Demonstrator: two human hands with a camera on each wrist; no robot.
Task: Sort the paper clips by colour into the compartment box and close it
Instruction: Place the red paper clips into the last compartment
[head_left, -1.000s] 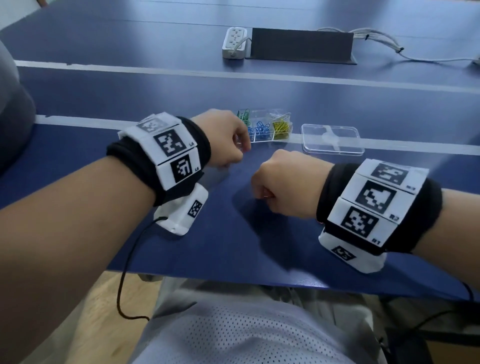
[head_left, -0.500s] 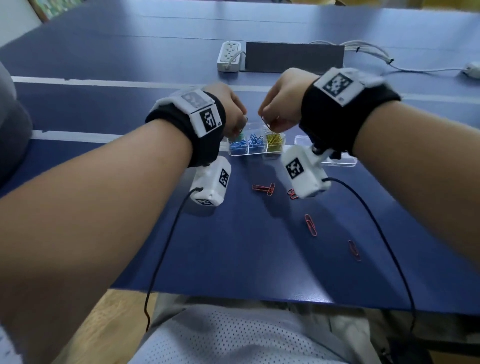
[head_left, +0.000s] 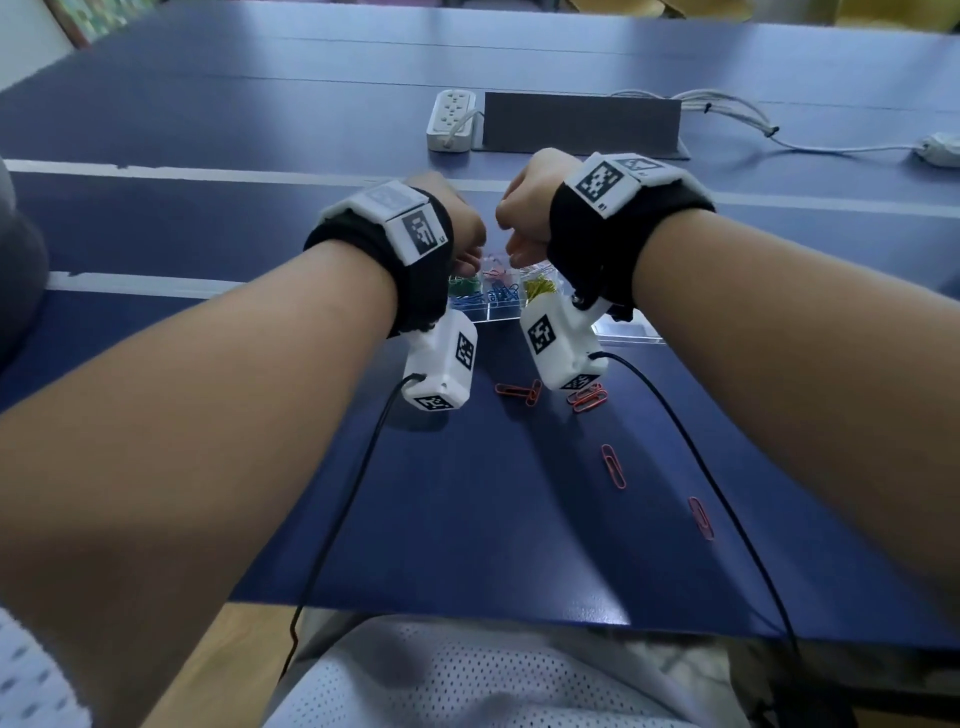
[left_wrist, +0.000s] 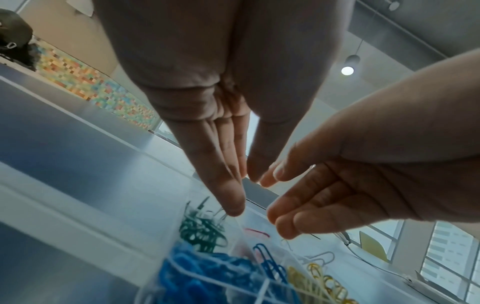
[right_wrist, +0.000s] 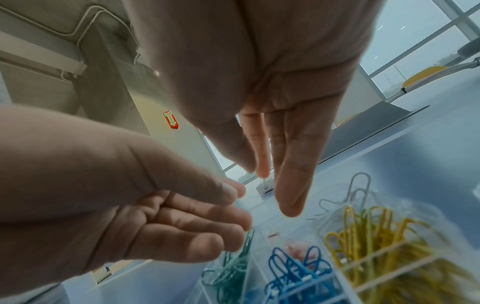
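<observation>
The clear compartment box (head_left: 491, 315) sits mid-table and holds green clips (left_wrist: 201, 228), blue clips (right_wrist: 293, 267), yellow clips (right_wrist: 376, 232) and a red clip (left_wrist: 255, 232) in a middle cell. Both hands hover side by side just above the box. My left hand (head_left: 462, 249) points its straight fingers (left_wrist: 233, 205) down over the green and red cells and holds nothing. Beside it, my right hand (head_left: 519, 244) also has straight fingers (right_wrist: 291, 197) and nothing between them. Several red clips (head_left: 613, 465) lie loose on the table nearer to me.
The clear lid (head_left: 628, 332) lies right of the box, partly behind my right wrist camera. A white power strip (head_left: 451, 120), a dark upright panel (head_left: 582, 122) and cables (head_left: 810, 143) sit at the back. Wrist cables hang over the blue table's near edge (head_left: 467, 613).
Both hands rose from the table near me, where they were curled, and moved forward over the box. Their fingers now point straight down. Loose red clips they covered are in sight.
</observation>
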